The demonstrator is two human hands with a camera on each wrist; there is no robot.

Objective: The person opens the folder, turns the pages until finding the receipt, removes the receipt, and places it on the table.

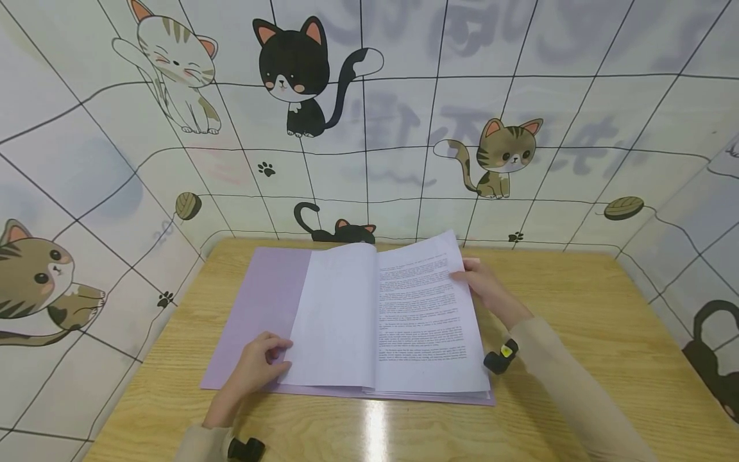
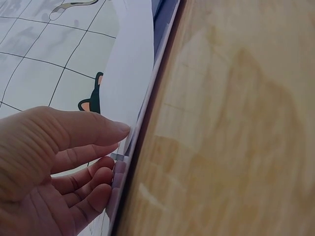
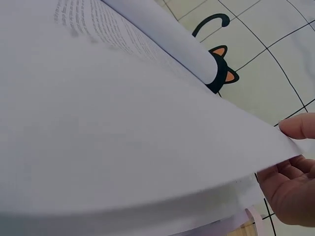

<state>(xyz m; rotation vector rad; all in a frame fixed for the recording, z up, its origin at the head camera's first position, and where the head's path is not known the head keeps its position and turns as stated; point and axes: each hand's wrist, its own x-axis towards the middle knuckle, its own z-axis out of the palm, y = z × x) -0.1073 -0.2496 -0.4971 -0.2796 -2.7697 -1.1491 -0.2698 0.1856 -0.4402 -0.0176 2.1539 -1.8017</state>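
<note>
A folder with a purple cover (image 1: 271,301) lies spread out on the wooden table, with white sheets inside. Its left sheet (image 1: 335,321) is blank; the right sheet (image 1: 421,321) carries printed text. Near the upper right corner, my right hand (image 1: 485,289) pinches the edge of the printed sheet, which is lifted and bowed in the right wrist view, with more sheets below it. My left hand (image 1: 260,362) rests at the lower left edge of the blank sheet, fingers loosely bent. Its thumb (image 2: 106,129) lies at the paper's edge in the left wrist view, the other fingertips near the purple cover.
The wooden table (image 1: 577,321) stretches to both sides of the folder. Behind it stands a wall covering (image 1: 398,173) with a grid and cartoon cats. A black wrist camera (image 1: 247,449) is on the left wrist, another camera (image 1: 501,357) on the right.
</note>
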